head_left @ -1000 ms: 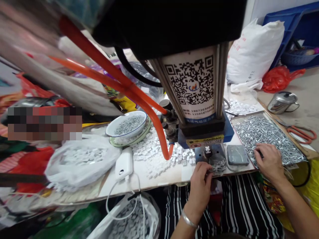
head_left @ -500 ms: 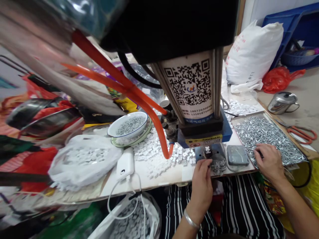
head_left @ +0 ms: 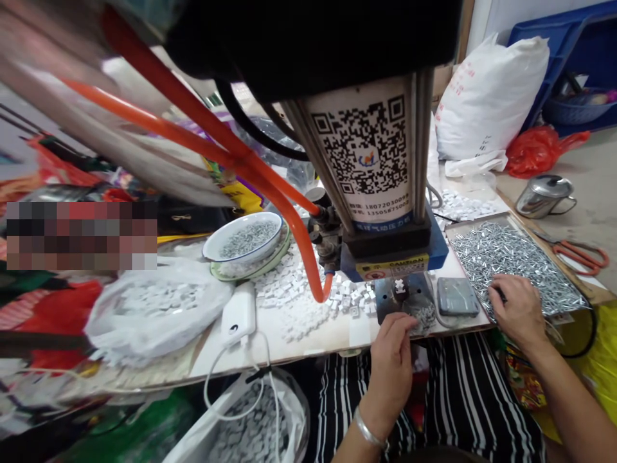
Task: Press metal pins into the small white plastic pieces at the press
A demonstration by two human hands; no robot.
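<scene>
The left hand (head_left: 391,372) sits curled at the front edge of a steel plate (head_left: 385,299), its fingertips just beside a small heap of silver pins (head_left: 424,316). Whether it is pinching anything cannot be told, since the fingers hide what lies under them. The right hand (head_left: 518,310) rests among the loose pins (head_left: 511,257) in a shallow tray (head_left: 482,222), fingers bent, and it is just as unclear whether it holds one. The pins look light, stiff and slippery, likely to slide apart, so a single pin would best be taken by its shaft between fingertip and thumb. A small white cross-shaped block (head_left: 399,287) sits in the middle of the plate, and more white blocks (head_left: 294,296) lie scattered on the table (head_left: 337,341) to the left. Above stands a press (head_left: 385,243), with a QR-code sticker (head_left: 361,145) printed 18072030098 and 13505875002, and a yellow sticker (head_left: 391,266) reading CAUTION.
</scene>
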